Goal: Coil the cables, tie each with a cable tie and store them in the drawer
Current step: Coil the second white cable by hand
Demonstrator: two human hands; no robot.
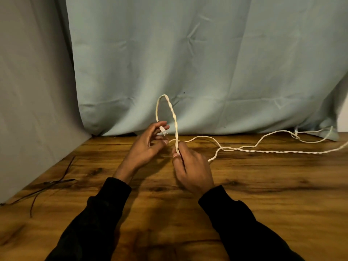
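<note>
Both hands (145,146) hold white cable (174,113) looped upright, trailing right

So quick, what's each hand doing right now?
Left hand: pinching the clear plug at the end of the white cable.
Right hand: gripping the same cable just below the raised loop.

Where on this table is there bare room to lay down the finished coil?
The wooden table is bare to the right of the right hand, nearer than the white cable, and also between the two sleeves. It is crowded at far right, where the cable trails, and at left, where the black cable ties lie.
</note>
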